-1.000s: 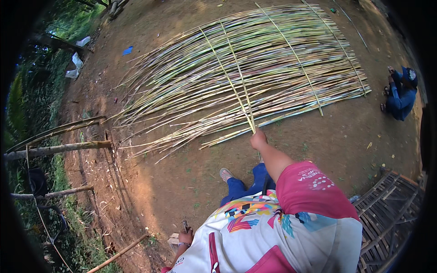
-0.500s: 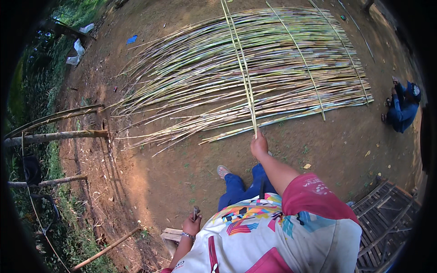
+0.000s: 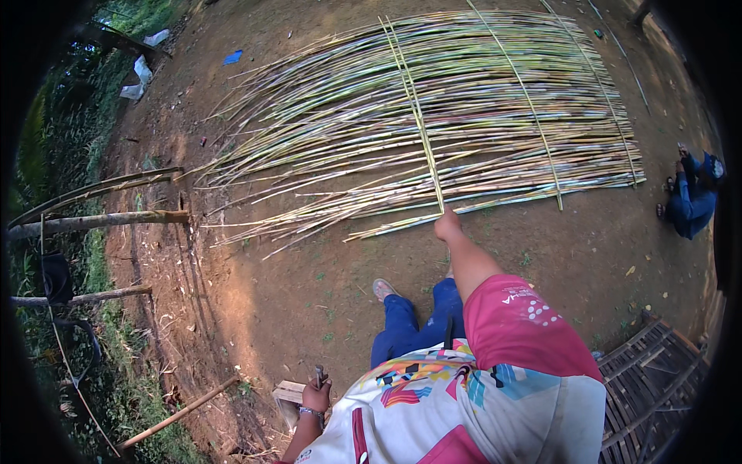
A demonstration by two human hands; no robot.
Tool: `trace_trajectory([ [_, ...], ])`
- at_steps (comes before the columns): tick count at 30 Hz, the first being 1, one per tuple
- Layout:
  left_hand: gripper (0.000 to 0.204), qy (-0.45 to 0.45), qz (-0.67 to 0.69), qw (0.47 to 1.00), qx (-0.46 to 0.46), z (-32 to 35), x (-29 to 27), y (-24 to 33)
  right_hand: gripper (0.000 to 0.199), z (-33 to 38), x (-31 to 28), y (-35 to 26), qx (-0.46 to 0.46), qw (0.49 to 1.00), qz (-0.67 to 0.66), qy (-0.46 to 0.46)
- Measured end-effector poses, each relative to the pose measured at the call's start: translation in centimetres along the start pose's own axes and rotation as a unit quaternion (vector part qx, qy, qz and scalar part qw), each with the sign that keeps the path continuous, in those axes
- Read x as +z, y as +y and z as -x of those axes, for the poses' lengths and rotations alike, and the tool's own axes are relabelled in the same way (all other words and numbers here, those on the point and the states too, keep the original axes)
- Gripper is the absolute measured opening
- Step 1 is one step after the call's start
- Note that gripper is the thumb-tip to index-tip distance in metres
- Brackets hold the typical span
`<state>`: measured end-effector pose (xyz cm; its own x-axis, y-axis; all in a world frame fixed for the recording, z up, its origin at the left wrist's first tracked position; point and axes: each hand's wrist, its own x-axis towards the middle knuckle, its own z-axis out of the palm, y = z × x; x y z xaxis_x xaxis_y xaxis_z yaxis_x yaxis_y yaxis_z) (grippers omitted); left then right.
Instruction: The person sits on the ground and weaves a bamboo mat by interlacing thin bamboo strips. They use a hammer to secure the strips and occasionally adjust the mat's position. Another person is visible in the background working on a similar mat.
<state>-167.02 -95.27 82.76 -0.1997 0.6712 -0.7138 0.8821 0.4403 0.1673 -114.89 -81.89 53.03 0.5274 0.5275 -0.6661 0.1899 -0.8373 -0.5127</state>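
Note:
With my right arm reaching forward, my right hand (image 3: 447,224) is closed round the near ends of two long, thin bamboo strips (image 3: 417,108). The strips run away from me across a wide spread of slender bamboo poles (image 3: 325,147) on the ground. Two more cross strips lie over the spread farther right, one of them a yellowish strip (image 3: 533,108). Low at my left side, my left hand (image 3: 315,396) is closed on a short tool with a grey end (image 3: 319,377). My fingers hide the rest of that tool, so its kind does not show.
A person in blue (image 3: 692,197) crouches at the right. A slatted bamboo rack (image 3: 649,387) stands at lower right, and a small wooden block (image 3: 289,392) is by my left hand. Rough wooden rails (image 3: 100,222) edge the plants at left. Brown earth (image 3: 309,294) surrounds the poles.
The two strips have come down toward the poles, and their far ends now show inside the picture. My right hand still holds them. My left hand keeps its tool and has turned slightly.

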Motion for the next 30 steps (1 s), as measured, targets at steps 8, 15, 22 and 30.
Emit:
trace_trajectory([
  [8,0.035,-0.048,-0.034,0.997,0.048,0.0,1.2,0.4,0.05,0.4,0.6,1.3,-0.014,0.998,0.058,-0.028],
  [15,0.038,-0.05,0.012,0.999,0.018,0.0,0.6,3.9,0.035,0.1,2.4,4.7,-0.04,0.974,0.198,-0.105],
  [22,0.039,-0.042,-0.004,0.998,0.049,-2.4,1.1,1.9,0.026,4.5,1.9,13.3,-0.12,0.907,0.351,-0.201],
  [30,0.037,-0.091,-0.012,0.99,0.111,-9.6,3.2,-0.2,0.03,12.9,-7.4,25.8,-0.089,0.858,0.427,-0.272],
])
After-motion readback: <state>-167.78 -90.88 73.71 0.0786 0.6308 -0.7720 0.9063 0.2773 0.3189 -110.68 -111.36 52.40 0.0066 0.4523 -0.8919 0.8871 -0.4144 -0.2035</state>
